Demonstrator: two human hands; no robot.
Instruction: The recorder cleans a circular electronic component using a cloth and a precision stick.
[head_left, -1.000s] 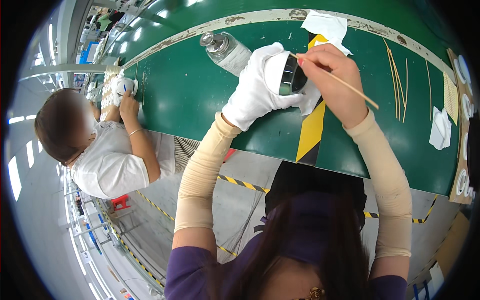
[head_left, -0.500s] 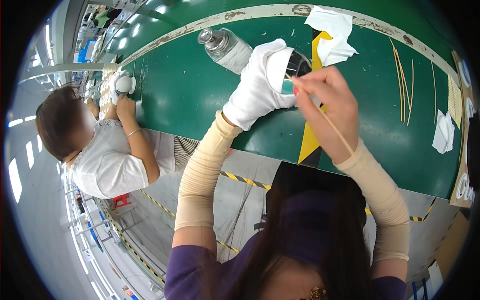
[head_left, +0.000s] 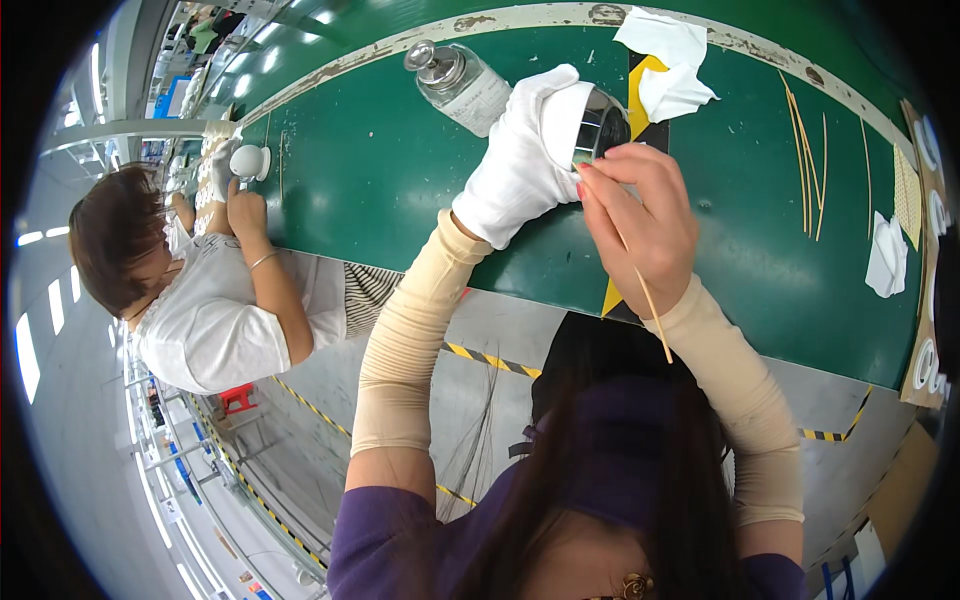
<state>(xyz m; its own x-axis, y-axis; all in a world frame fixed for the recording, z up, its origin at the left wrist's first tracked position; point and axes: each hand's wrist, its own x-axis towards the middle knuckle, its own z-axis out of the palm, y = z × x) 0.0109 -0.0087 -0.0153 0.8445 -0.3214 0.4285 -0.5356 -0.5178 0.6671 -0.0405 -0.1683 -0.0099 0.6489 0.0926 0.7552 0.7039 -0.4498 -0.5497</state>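
Note:
My left hand [head_left: 515, 165], in a white glove, is closed around a rounded white device with a glossy black dome face [head_left: 602, 125], the dome turned to the right. Bare and pinching, my right hand [head_left: 645, 210] holds a thin wooden stick [head_left: 640, 275]. The stick's upper tip meets the lower rim of the device, where white shell and black dome join; its other end points down past my wrist. Just left of the glove stands a clear glass bottle [head_left: 462, 88] with a metal pump top and a label.
White cloths [head_left: 672, 65] lie at the far edge of the green table [head_left: 370, 190], by a yellow-black tape strip [head_left: 640, 88]. Several thin sticks [head_left: 805, 150] and another cloth [head_left: 886, 256] lie to the right. At left, a co-worker [head_left: 215, 290] handles a white round device [head_left: 249, 162].
My right hand has moved down and slightly left, bringing the stick's tip from the dome's face to its lower rim. The device has shifted slightly up and right. The co-worker's hand has lowered slightly.

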